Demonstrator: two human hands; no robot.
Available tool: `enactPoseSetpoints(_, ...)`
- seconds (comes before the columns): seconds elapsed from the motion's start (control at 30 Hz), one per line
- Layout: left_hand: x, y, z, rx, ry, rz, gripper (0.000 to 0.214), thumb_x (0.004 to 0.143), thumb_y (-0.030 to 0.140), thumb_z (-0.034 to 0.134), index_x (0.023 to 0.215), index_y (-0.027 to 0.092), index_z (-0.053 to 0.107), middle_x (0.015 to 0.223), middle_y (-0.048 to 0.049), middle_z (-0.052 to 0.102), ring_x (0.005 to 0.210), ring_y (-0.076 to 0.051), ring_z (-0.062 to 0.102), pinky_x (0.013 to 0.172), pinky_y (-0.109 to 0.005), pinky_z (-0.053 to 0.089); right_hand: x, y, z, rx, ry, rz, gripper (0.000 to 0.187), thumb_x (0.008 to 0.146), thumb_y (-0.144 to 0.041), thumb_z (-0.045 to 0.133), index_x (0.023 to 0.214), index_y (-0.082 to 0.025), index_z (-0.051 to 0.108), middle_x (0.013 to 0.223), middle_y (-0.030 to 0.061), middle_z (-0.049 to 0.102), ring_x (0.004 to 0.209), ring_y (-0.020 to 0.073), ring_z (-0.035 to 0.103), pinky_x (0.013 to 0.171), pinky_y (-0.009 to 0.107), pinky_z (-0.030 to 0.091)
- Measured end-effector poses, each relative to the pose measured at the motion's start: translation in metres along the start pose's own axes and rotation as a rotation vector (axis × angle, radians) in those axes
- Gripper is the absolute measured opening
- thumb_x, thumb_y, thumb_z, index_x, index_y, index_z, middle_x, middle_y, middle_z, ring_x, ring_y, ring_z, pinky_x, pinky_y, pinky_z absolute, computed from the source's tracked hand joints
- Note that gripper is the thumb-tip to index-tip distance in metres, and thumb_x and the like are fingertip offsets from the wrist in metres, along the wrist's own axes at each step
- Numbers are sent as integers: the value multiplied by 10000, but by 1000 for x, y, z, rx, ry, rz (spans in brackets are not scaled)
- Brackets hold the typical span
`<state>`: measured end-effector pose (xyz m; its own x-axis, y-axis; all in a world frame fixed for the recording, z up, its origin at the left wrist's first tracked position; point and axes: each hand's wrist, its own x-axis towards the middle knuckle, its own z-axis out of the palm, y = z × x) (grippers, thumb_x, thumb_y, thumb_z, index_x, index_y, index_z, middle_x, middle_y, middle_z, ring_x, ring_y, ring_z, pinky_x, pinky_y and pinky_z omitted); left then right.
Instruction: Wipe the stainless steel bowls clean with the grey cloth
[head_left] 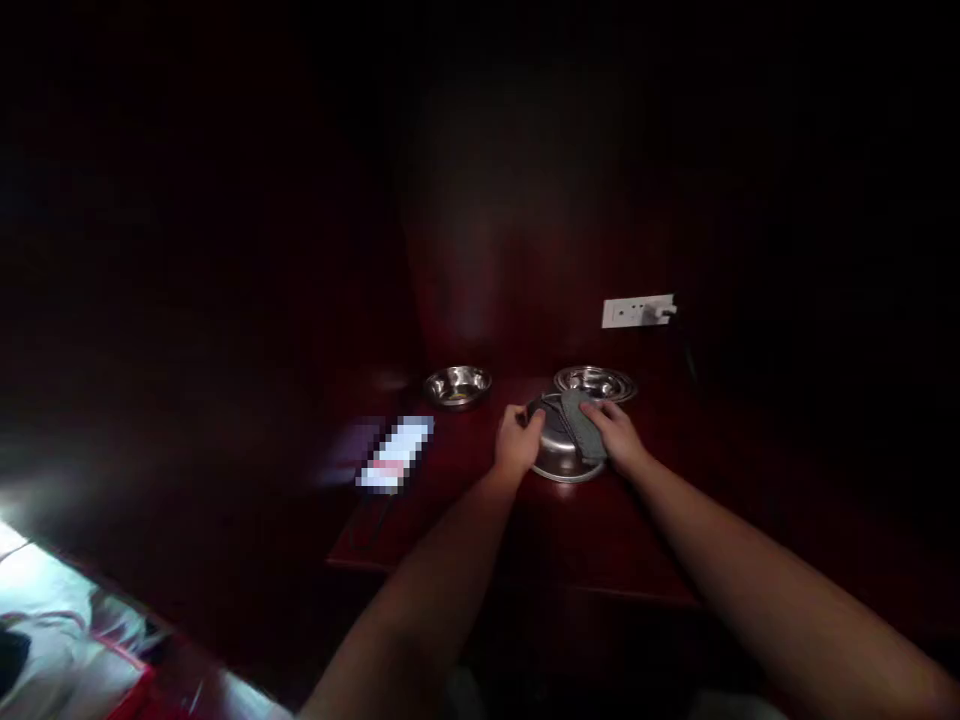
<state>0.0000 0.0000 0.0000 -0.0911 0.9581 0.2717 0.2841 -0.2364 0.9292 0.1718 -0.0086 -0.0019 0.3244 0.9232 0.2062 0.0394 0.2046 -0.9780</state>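
Observation:
A shiny metal bowl [559, 455], apparently upside down with its rim toward me, is between my hands over the dark red table. My left hand [519, 440] grips its left side, thumb on top and the other fingers partly hidden behind. A grey-green cloth [582, 425] lies against the bowl's outer surface. Pressing that cloth onto the metal, my right hand [616, 435] has its fingers closed over the cloth's right edge. A dark patch and strap-like line show on the bowl near my left thumb; what they are is too dim to tell.
Behind my hands stands another metal dish [596, 382], with a metal bowl [458, 386] farther left. A lit phone [397, 455] with a blurred screen is on the table's left. A white wall socket [639, 311] holds a plug. The table's front edge [525, 580] is near me.

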Motion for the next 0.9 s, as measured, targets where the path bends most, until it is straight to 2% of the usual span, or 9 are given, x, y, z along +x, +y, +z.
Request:
enactPoseSetpoints(0.3, 13, 1, 1, -98, -74, -36, 177, 720, 364, 570, 704, 196, 516, 687, 4, 585, 699, -142, 547, 675, -253, 393, -4, -7, -6, -32, -35, -7, 434, 571, -587, 693, 623, -202, 501, 565, -40, 533, 532, 122, 468, 530, 265, 360)
enactPoseSetpoints(0.6, 16, 3, -6, -204, -141, -32, 194, 697, 318, 570, 597, 184, 471, 582, 34, 512, 601, -110, 495, 601, -232, 374, 0, -6, -9, -50, -146, -27, 425, 606, -588, 671, 635, -187, 532, 577, -36, 536, 550, 118, 467, 565, 267, 357)
enactPoseSetpoints(0.77, 14, 4, -11, -260, -226, -12, 172, 676, 281, 588, 588, 175, 484, 560, 37, 516, 563, -102, 489, 581, -228, 377, -6, -9, -11, -61, -194, -45, 417, 626, -586, 652, 659, -179, 571, 601, -12, 575, 567, 137, 503, 580, 283, 384)
enactPoseSetpoints(0.9, 6, 6, -14, -319, -289, -2, 162, 684, 318, 608, 694, 173, 537, 625, 15, 593, 598, -125, 556, 613, -248, 425, -16, -12, -12, -73, -169, -101, 394, 614, -561, 671, 664, -180, 586, 613, -11, 581, 584, 141, 509, 577, 277, 386)
